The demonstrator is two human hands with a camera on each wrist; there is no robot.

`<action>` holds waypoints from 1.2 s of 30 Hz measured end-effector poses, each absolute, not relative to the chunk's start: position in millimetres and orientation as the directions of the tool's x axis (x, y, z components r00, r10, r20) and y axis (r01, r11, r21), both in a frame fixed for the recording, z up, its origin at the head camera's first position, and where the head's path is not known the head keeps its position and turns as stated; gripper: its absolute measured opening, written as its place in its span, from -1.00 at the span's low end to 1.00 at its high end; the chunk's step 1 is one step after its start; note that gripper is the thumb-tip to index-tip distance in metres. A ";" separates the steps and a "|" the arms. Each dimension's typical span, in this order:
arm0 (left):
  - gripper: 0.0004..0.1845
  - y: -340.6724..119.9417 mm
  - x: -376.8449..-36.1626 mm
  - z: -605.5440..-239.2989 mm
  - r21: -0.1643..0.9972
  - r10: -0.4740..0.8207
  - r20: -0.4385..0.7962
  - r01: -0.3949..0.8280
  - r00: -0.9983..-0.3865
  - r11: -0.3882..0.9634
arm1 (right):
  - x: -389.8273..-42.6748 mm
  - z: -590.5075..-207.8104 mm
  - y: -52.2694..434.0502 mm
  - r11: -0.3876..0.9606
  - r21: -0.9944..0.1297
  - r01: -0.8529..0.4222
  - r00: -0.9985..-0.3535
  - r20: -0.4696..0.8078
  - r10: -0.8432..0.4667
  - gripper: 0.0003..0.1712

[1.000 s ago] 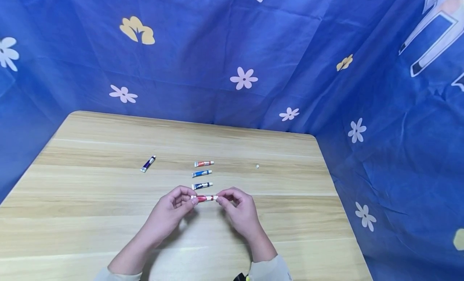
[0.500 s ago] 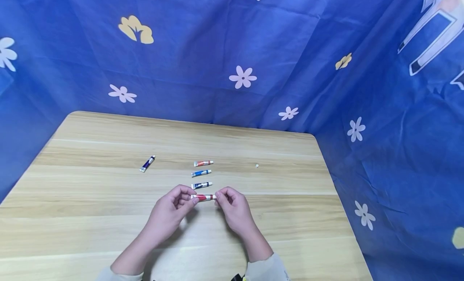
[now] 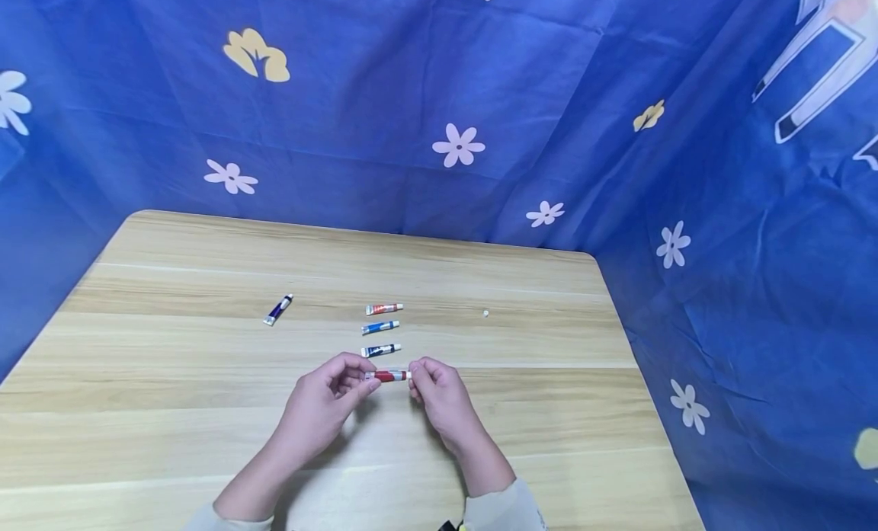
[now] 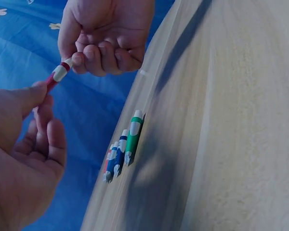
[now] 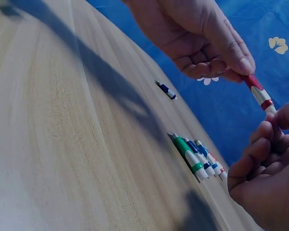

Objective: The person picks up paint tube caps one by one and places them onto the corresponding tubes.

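Left hand point(image 3: 322, 405) and right hand point(image 3: 439, 394) each pinch one end of the small red-and-white plastic tube point(image 3: 388, 375) — held above the light wooden table point(image 3: 171, 379).

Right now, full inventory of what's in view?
Red tube: 1, red and white, held off the table between both hands.
Row of tubes: 3, one orange-red, one blue, one dark and white, lying side by side just beyond the hands.
Lone tube: 1, dark blue and white, lying apart to the left.
White speck: 1, on the table to the right; too small to tell what it is.
Table: 1, light wood.
Cloth backdrop: blue with flower print, behind and beside the table.
Left hand: pinches one end of the red tube.
Right hand: pinches the other end.
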State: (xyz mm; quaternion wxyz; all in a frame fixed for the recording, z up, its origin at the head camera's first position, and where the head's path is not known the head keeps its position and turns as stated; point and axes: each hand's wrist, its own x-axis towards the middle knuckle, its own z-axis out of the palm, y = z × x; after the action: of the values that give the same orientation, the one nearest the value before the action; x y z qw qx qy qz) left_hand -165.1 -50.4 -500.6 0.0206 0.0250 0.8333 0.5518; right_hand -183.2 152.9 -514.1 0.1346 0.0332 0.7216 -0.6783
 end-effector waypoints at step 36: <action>-0.80 -57.5 -174.5 -518.3 0.489 0.393 0.160 0.418 -0.906 0.765 | -183.8 -531.1 167.7 0.463 -0.883 0.080 -0.987 -0.135 -0.087 -0.63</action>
State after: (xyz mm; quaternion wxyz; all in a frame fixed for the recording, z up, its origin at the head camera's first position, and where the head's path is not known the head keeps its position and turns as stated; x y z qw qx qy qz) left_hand -174.5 -57.5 -518.3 -0.0242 0.2159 0.9392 0.2659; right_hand -183.8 167.7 -531.1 0.0806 -0.0020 0.8516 -0.5180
